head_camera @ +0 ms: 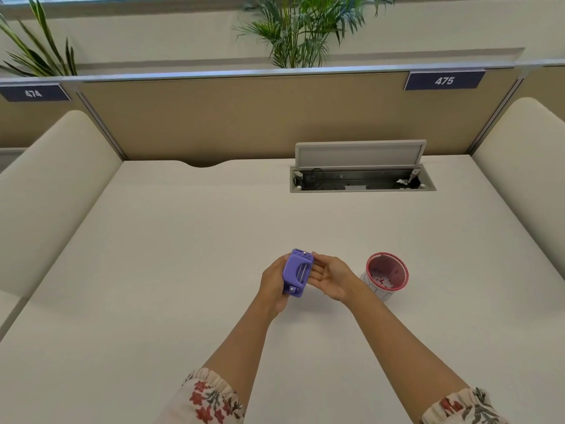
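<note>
Hands, two, bare, both forearms reaching forward from floral-print sleeves [211, 396] and meeting over the middle of a pale desk [183, 270].

Left hand [273, 286]: back turned toward the camera, wrist bent inward. It grips a purple hole punch [298, 272] from the punch's left side. Its fingers curl round the far face, largely hidden.

Right hand [331, 278]: palm turned up and leftward, fingers nearly straight and lying against the punch's right edge, thumb touching its far right corner. It touches the punch rather than clasping it.

Hole punch: sits between the two hands, touching both, and is held clear of the desk, with a soft shadow beneath. Its long axis runs near to far, the far end leaning slightly right. The face with two thin metal rods and small silver studs is turned up toward the camera.

Red mesh cup [386, 275]: upright on the desk just right of the right wrist, apart from the punch, with paper scraps inside. It stands on a white lined sheet [380, 293].

Cable tray [362, 190]: recessed at the desk's far right, its lid [360, 154] raised.

Tan partition [229, 117]: behind the desk, bearing a label reading 475 [444, 80].
</note>
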`<state>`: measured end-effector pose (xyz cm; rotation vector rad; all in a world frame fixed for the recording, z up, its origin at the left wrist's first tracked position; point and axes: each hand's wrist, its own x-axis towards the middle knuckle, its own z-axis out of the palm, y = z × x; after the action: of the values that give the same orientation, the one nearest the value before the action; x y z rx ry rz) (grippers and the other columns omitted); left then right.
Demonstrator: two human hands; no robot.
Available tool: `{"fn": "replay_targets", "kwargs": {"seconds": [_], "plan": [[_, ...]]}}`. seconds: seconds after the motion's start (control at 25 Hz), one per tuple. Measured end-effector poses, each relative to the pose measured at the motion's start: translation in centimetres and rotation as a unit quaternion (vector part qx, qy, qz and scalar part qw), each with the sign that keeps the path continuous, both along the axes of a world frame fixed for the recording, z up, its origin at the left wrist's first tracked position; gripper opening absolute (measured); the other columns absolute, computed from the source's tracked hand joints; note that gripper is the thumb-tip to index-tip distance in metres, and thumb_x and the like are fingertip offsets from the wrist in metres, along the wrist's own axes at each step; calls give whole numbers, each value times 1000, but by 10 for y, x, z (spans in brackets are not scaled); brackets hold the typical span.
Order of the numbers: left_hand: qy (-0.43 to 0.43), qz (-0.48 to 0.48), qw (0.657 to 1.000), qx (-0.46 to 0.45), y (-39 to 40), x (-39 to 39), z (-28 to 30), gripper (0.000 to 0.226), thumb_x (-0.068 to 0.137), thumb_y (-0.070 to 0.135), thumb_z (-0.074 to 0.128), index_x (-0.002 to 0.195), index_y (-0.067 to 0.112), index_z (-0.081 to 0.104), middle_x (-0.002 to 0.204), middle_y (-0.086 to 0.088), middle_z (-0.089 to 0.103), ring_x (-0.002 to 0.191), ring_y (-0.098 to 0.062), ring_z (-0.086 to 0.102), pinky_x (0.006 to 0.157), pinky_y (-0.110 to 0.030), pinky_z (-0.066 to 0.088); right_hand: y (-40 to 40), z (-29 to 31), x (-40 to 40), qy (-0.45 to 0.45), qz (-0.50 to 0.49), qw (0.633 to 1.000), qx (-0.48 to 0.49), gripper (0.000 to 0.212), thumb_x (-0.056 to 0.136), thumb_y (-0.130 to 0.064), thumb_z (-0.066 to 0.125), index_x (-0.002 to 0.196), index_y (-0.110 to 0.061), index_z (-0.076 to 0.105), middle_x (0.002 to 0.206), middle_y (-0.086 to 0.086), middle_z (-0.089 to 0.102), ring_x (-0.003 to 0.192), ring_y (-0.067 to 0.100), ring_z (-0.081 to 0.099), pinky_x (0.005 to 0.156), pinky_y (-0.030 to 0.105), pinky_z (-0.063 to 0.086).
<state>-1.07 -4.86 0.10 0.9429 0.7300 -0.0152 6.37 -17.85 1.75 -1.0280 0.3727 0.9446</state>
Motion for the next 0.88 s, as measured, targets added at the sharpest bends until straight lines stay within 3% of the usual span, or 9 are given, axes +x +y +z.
{"fn": "replay_targets", "kwargs": {"seconds": [0.16,0.24,0.32,0.44,0.52,0.56,0.68,0.8,0.88], "plan": [[-20,9,1000,5,-3,-1,-1,33,96,21,61,122,3,69,115,-13,72,96,-26,68,74,-32,56,-2,2,-1,41,-27,999,-1,24,101,-13,50,103,2,69,88,15,77,73,25,77,63,35,64],[-12,-5,1000,0,-7,-1,1,26,95,20,61,114,6,74,111,-11,75,94,-23,71,72,-31,57,2,2,-3,30,-30,998,-45,23,102,-13,49,100,0,68,83,13,77,73,23,75,58,33,62],[8,-52,999,1,-12,-1,6,19,87,10,66,103,7,75,99,-8,75,79,-16,72,65,-28,56,9,0,-6,-7,-22,994,-107,22,101,-15,52,95,-1,66,87,13,73,77,25,70,65,34,60],[7,-81,997,-12,-22,1,8,30,66,-4,66,95,3,63,87,-9,62,66,-9,62,59,-27,55,16,-2,-10,-102,-26,968,-228,19,96,-21,58,89,-5,65,93,18,70,83,33,66,82,49,56],[8,-34,997,-71,-24,0,10,11,89,12,66,98,9,72,88,-9,73,77,-18,68,61,-34,59,15,1,-14,-189,-37,935,-297,17,93,-24,58,84,-11,62,95,14,71,82,30,66,75,46,58],[15,-15,997,-78,-23,0,10,15,97,19,60,99,13,73,89,-7,75,77,-20,68,58,-34,59,15,3,-17,-226,-49,922,-312,14,92,-23,56,85,-13,62,95,10,70,81,27,65,69,41,58],[20,-23,998,-58,-19,4,10,17,97,24,56,96,15,70,91,-8,67,66,-18,62,51,-25,50,14,5,-28,-304,-87,892,-322,10,94,-16,51,95,-13,60,91,-1,64,81,19,60,62,23,46],[-5,-44,998,-52,-20,6,13,22,88,36,66,92,18,77,89,-5,73,76,-19,67,66,-32,55,12,7,-33,-354,-61,874,-327,15,96,-17,52,94,-14,67,91,-3,68,86,17,64,65,19,45],[4,-16,996,-87,-22,7,11,38,98,45,53,99,15,75,91,-9,77,80,-24,71,71,-37,59,10,9,-36,-364,-38,872,-324,20,98,-24,51,94,-17,70,90,-3,71,86,17,67,68,21,48]]}}
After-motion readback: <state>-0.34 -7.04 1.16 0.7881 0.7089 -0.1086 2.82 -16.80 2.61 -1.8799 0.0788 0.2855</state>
